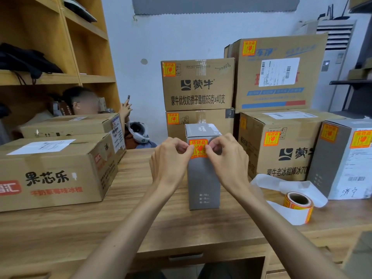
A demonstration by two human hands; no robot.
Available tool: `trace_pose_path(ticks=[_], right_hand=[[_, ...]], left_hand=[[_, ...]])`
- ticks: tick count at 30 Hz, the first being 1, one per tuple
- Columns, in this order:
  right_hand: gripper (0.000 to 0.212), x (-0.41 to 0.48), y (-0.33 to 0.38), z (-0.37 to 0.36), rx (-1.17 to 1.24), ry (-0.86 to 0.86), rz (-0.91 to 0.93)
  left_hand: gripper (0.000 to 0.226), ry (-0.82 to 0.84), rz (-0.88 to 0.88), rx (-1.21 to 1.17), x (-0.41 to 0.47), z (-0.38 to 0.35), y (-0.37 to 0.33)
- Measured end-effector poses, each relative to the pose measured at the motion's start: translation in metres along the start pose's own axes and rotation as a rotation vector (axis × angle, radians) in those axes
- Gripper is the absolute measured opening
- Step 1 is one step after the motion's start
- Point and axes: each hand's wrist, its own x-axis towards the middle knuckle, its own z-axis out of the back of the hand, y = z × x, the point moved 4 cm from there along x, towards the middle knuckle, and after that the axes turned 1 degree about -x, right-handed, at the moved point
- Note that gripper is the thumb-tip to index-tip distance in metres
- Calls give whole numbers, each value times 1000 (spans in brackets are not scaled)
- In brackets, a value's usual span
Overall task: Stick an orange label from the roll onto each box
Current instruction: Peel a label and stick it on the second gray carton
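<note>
A tall grey box stands upright in the middle of the wooden table. An orange label lies against the upper part of its front face. My left hand pinches the label's left edge and my right hand pinches its right edge, fingertips pressed to the box. The label roll lies on the table to the right, with a long strip of white backing paper trailing from it.
Cardboard boxes with orange labels are stacked behind and to the right, next to a grey-and-white labelled box. Two brown boxes sit at the left. A person sits behind them by wooden shelves.
</note>
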Motion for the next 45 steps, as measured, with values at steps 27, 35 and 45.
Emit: trace_pose_path(ticks=[27, 35, 45], right_hand=[[40, 33, -21, -1, 181, 266, 164], [27, 37, -24, -11, 281, 238, 181], [42, 26, -30, -13, 279, 284, 249]], left_hand=[[39, 417, -154, -231, 39, -6, 30], [29, 363, -141, -360, 40, -9, 33], [39, 386, -218, -349, 36, -14, 40]])
